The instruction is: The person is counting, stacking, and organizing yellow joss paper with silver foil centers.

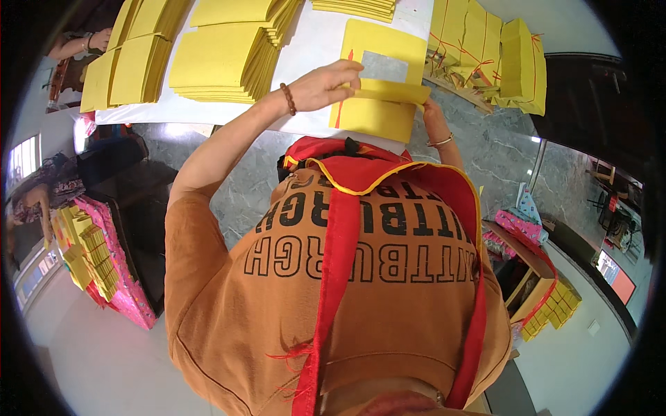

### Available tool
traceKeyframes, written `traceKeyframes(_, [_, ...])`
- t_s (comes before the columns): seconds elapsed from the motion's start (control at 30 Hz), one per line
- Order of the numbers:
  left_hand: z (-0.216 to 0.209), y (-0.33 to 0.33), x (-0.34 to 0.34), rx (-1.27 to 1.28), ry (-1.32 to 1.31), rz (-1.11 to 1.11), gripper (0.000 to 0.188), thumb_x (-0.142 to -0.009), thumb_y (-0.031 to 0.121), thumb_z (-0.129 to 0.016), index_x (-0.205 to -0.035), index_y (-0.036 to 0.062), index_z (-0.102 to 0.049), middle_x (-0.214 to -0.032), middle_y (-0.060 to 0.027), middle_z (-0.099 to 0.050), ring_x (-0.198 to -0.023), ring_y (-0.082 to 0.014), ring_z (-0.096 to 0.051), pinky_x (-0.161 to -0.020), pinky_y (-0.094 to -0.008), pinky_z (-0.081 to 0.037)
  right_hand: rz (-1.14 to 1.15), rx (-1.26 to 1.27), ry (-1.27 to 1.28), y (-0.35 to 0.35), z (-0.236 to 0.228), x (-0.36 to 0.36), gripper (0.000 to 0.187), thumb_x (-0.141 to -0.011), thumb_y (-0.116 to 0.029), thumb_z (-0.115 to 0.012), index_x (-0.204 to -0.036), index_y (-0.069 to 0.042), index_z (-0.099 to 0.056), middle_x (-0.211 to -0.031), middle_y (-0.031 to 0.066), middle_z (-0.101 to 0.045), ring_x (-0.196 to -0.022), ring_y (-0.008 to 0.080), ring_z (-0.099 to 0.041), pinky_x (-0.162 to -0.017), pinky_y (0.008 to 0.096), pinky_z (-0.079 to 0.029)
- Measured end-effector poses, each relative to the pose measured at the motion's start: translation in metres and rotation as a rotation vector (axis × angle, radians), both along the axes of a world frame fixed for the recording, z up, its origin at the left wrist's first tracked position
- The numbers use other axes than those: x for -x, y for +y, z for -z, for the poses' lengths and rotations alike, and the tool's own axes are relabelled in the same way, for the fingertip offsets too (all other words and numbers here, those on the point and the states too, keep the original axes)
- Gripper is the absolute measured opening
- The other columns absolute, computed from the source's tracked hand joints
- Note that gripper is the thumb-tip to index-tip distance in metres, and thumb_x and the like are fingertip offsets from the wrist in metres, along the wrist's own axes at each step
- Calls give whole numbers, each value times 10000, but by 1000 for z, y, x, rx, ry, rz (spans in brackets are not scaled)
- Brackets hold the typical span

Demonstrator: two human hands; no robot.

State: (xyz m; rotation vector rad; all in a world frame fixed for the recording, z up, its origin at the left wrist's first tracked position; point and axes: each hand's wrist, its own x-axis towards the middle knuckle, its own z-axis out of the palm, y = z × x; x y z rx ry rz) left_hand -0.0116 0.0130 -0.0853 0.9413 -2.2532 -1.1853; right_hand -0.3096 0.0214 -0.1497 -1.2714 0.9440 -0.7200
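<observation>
1. A yellow paper sheet (380,123) lies on the white-covered table (295,69), right in front of the person's body, near the table's close edge. Whether it is one piece or several layered together, I cannot tell.
2. A raised yellow fold (388,91) crosses the sheet from side to side; its long axis runs from one hand to the other, nearly square to the direction the person faces, while the sheet's longer side runs away from the body.
3. The left hand (327,84) is at the fold's left end, half curled, with its fingers and thumb parted around that end; how firmly it grips cannot be told.
4. The right hand (436,121) is at the fold's right end. Its fingertips are partly hidden by the paper; it seems to pinch that end, though the closure is unclear.
5. Neither hand is clearly nearer: the fold lies between them, each at its own end.
6. A pale grey patch (386,67) shows just beyond the fold, and a red mark (339,115) runs along the sheet's left edge.
7. Stacked yellow paper (216,64) sits to the left, apart from the hands.
</observation>
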Motion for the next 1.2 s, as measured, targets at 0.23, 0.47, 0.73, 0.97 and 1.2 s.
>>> traceKeyframes(0.23, [7,3,4,-115,159,-101,406,-799,177,-605,-1137,71,-406,-1259,-183,-402,-1118,-281,-449,-925,-347,-396,91,-34,53,9,0,-11,308,-844,-146,-576,-1128,-39,-529,-1073,25,-572,-965,121,-523,-825,262,-418])
traceKeyframes(0.47, [41,12,-7,344,-264,-263,396,-790,147,-586,-1174,104,-494,-1186,-141,-482,-1035,-290,-491,-855,-389,-421,104,-89,-74,8,1,-10,235,-843,-109,-568,-1067,-37,-574,-1024,14,-597,-982,118,-513,-848,256,-404])
traceKeyframes(0.73, [23,51,-8,572,-226,-254,343,-704,56,-578,-1045,86,-579,-1086,-64,-545,-982,-238,-483,-827,-363,-382,-133,500,322,36,-42,-5,278,-815,-70,-556,-1073,-168,-589,-1093,12,-590,-1104,228,-482,-1023,429,-174])
traceKeyframes(0.97, [22,66,-4,277,-160,-241,162,-812,103,-520,-944,22,-568,-923,-107,-556,-879,-275,-501,-782,-362,-391,-130,108,399,55,-23,-2,185,-840,-158,-568,-1008,-101,-620,-954,41,-634,-963,121,-533,-932,322,-305])
traceKeyframes(1.2, [22,50,16,-101,-33,-594,241,-849,226,-497,-839,-3,-570,-674,-176,-551,-661,-331,-535,-617,-412,-412,302,-36,223,39,-28,-32,303,-836,-258,-578,-1006,-8,-597,-824,87,-643,-705,145,-583,-624,262,-444])
